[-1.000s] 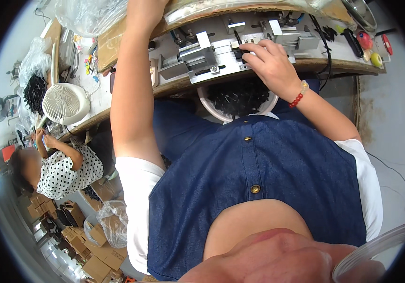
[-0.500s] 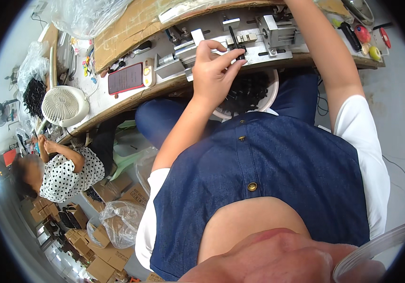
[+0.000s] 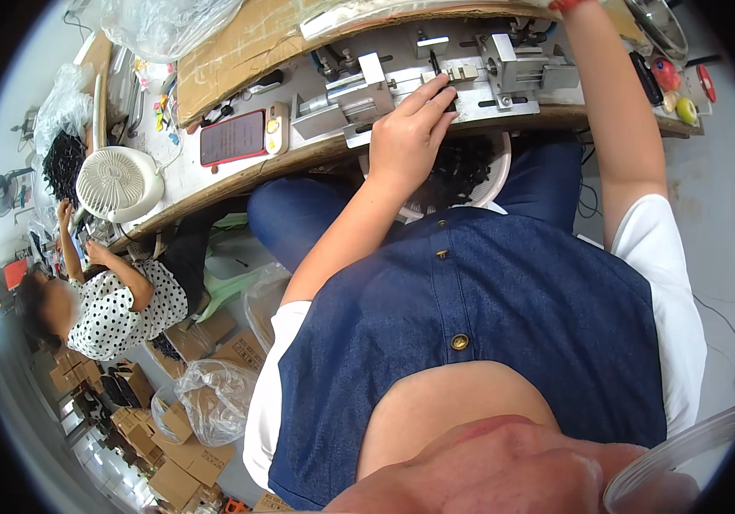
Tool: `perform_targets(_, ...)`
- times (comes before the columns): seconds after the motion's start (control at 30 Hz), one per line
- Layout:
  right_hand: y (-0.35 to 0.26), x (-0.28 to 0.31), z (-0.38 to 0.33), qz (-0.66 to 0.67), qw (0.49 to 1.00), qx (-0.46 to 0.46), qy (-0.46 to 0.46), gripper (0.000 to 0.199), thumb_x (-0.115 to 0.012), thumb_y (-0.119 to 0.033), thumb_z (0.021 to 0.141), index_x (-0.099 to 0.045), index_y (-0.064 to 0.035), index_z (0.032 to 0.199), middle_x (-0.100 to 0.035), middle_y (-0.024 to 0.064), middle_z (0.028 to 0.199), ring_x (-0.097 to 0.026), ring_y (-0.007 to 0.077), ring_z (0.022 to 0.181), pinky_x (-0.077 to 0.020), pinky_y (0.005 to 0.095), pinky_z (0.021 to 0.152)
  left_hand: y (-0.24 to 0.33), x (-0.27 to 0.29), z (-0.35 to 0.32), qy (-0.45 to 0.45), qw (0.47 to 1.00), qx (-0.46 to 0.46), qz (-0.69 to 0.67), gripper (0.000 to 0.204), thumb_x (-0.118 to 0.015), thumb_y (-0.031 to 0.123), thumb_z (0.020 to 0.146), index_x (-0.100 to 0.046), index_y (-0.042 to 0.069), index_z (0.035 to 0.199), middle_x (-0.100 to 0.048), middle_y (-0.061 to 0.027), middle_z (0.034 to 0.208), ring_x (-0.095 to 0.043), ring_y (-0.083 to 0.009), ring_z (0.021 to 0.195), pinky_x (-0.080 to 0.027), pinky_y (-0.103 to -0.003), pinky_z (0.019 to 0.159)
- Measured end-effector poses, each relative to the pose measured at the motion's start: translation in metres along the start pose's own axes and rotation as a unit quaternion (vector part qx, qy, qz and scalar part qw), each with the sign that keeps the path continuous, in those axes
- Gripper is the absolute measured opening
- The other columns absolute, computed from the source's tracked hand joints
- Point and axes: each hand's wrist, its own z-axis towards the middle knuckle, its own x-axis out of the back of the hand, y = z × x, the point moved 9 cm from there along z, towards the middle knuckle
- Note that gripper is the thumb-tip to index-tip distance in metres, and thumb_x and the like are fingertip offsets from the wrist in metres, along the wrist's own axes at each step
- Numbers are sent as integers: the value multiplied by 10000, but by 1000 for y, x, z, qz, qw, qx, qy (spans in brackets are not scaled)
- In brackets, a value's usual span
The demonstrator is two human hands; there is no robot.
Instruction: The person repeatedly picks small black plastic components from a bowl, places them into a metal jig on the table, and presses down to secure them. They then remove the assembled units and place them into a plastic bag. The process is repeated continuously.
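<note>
My left hand (image 3: 404, 141) is at the metal fixture on the bench edge, its fingers around a slim black rod-like part (image 3: 433, 62) in the middle of the fixture. The fingers cover the near end of that part. One metal clamp block (image 3: 366, 90) stands to the left of the hand and another metal block (image 3: 509, 68) to the right. My right forearm (image 3: 620, 111) reaches over the bench's right side. A red band (image 3: 564, 4) shows at its wrist, and the hand itself lies beyond the upper edge.
A basket (image 3: 501, 171) of black pieces sits between my legs, below the bench. Left along the bench are a phone (image 3: 232, 138) and a white fan (image 3: 119, 184). Cardboard (image 3: 239, 51) lies behind. At far left a person (image 3: 128, 308) in a dotted top sits near boxes.
My left hand has gone from a raised pinch to lying lower over the part, fingers stretched further forward. My right wrist has shifted slightly right, bringing the red band into view.
</note>
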Motion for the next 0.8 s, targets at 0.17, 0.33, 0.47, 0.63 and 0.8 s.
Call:
perform_targets(0.17, -10, -11, -80, 331, 943, 3, -24, 189, -665, -61, 959, -694, 40, 1116, -762, 124, 1049, -688, 120, 835, -535, 259, 717, 2, 25, 23, -15, 1000, -6, -19, 321, -752, 41, 856, -762, 133, 1163, -740, -76, 1196, -737, -251, 884, -601, -327, 752)
perform_targets(0.33, -40, -33, -177, 32, 990, 114, -72, 237, -735, -98, 900, -709, -35, 1127, -693, 122, 1103, -649, 290, 950, -511, 375, 882, -11, 77, 132, 97, 977, -143, 127, 187, -663, 22, 864, -747, 40, 1030, -729, -150, 1084, -653, -339, 1080, -502, -429, 950)
perform_targets(0.47, -47, -67, -205, -89, 967, 221, -92, 222, -759, -79, 860, -698, -54, 1072, -668, 77, 1206, -588, 301, 1075, -518, 369, 922, -72, 74, 178, 4, 969, -113, 220, 184, -643, 56, 888, -762, 63, 1027, -716, -136, 1080, -621, -343, 1137, -479, -442, 991)
perform_targets(0.63, -35, -84, -209, -177, 949, 245, -90, 221, -734, -55, 819, -695, -53, 1036, -677, 48, 1227, -581, 288, 1075, -525, 383, 941, -82, 62, 196, -107, 963, -92, 228, 178, -644, 123, 910, -750, 53, 1034, -716, -165, 1046, -654, -392, 1045, -513, -468, 929)
perform_targets(0.8, -34, -90, -211, -208, 939, 260, -83, 252, -726, -83, 794, -692, -52, 1041, -681, 45, 1226, -581, 283, 1072, -523, 384, 942, -74, 91, 178, -15, 982, -50, 181, 161, -657, 94, 912, -719, 33, 1047, -711, -190, 963, -682, -415, 908, -542, -466, 828)
